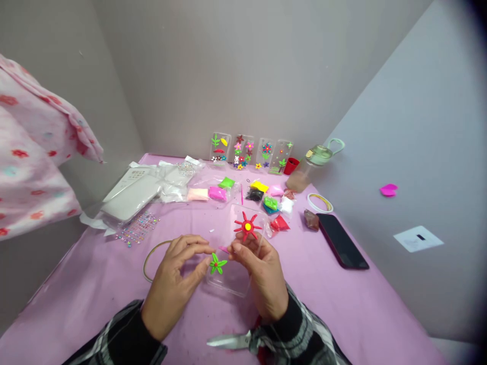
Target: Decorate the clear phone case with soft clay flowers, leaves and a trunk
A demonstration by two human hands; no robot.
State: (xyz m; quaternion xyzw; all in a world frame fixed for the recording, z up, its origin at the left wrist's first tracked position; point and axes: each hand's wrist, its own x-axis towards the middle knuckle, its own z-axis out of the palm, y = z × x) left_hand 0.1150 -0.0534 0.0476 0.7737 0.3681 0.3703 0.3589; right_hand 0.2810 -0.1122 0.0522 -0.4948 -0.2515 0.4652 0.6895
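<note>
A clear phone case [233, 276] lies on the pink cloth between my hands. Near its top is a red clay flower [247, 226] with a yellow centre, and at its lower left a green clay flower [216, 264] with a red centre. My left hand [178, 276] is at the case's left edge, thumb and forefinger apart on either side of the green flower's left part. Over the case's right side, my right hand [262, 268] pinches a small piece of pink clay [224, 249] between thumb and finger.
Scissors [229, 341] lie near my right sleeve. Bagged clay [259, 186], a bottle [310, 165] and decorated cases [243, 152] stand or lie farther back. A phone [342, 241] is at right, packaged cases [131, 195] and a gem sheet [137, 228] at left.
</note>
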